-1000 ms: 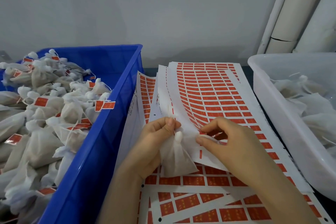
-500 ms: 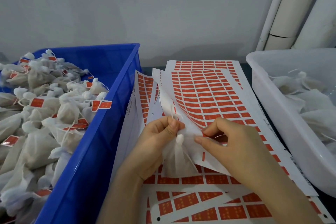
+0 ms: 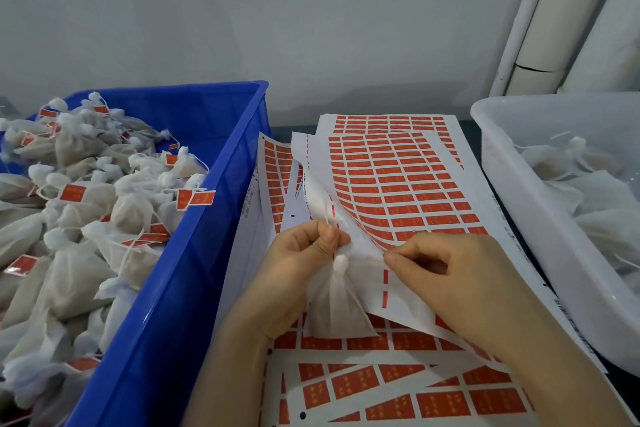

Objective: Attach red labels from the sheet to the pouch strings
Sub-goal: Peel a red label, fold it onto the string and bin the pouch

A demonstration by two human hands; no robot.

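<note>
At lower centre the left hand [image 3: 294, 263] pinches the pouch [image 3: 334, 308] by its tied neck, thumb against forefinger, leaving its string [image 3: 327, 211] free for a label. Just right, the right hand [image 3: 450, 281] pinches the curled edge of the sheet [image 3: 398, 191], probably to peel a red label. Farther back, the blue bin [image 3: 194, 253] at left holds labelled pouches; the white tub [image 3: 519, 191] at right, plain ones.

White mesh pouch [image 3: 334, 305] hangs upright against the curled red-label sheet [image 3: 398, 191].
</note>
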